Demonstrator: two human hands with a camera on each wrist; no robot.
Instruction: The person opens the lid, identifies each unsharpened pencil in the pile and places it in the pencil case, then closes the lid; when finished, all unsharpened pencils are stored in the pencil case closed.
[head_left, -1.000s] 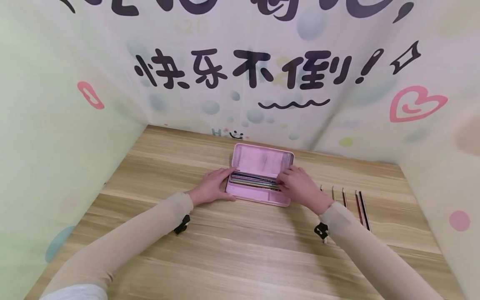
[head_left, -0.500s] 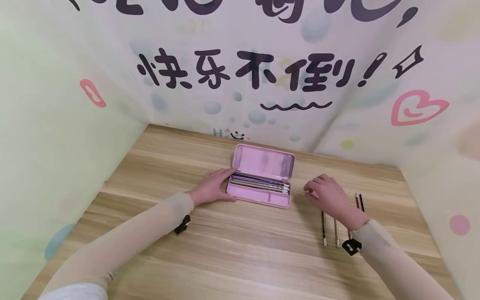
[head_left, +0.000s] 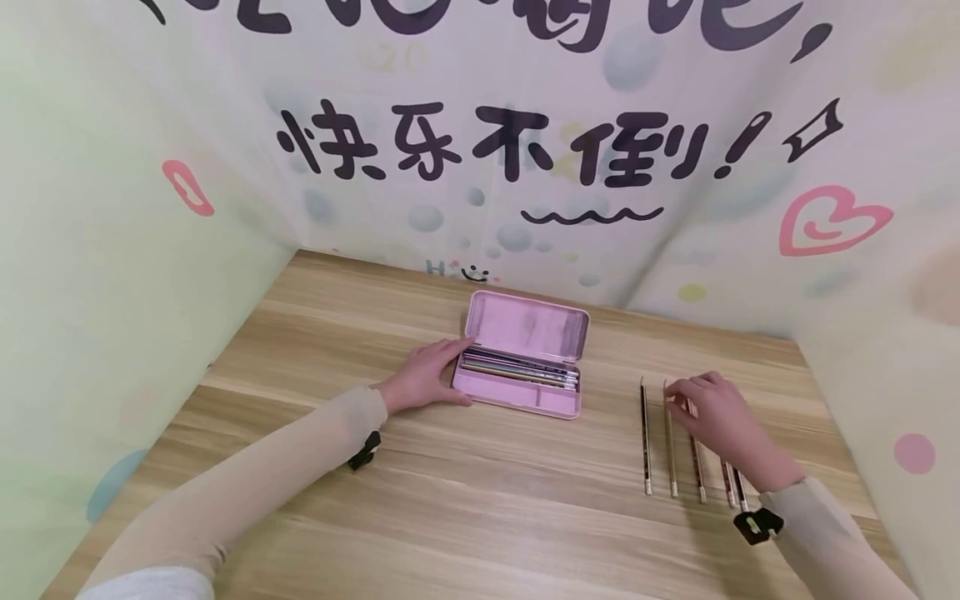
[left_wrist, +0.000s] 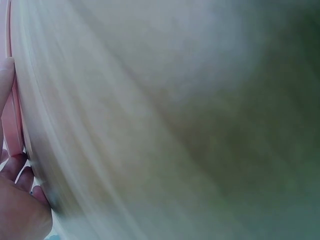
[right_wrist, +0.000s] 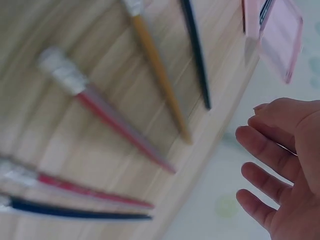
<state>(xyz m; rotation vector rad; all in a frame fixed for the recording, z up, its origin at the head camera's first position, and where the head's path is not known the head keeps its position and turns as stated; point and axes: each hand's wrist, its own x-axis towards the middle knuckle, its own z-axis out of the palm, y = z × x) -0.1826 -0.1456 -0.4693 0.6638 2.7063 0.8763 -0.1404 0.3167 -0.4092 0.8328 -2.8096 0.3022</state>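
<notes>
An open pink pencil case [head_left: 495,388] stands near the back of the table, lid raised, with several pencils [head_left: 519,369] lying in its rear compartment. My left hand [head_left: 422,377] holds the case's left end, thumb at the front corner and fingers at the back. To the right, several loose pencils lie in a spread row, among them a black pencil [head_left: 646,437] and a yellowish pencil [head_left: 671,442]. Over that row hovers my right hand [head_left: 716,417], fingers loosely bent and holding nothing. The right wrist view shows its fingers [right_wrist: 267,150] apart from the red pencil [right_wrist: 122,127].
The wooden table [head_left: 480,508] meets a printed cloth backdrop [head_left: 420,192] close behind the case. More cloth hangs along the left and right sides.
My right hand has left the case and moved right, to above the loose pencils. The pencils in the case came into fuller view. My left hand has stayed on the case.
</notes>
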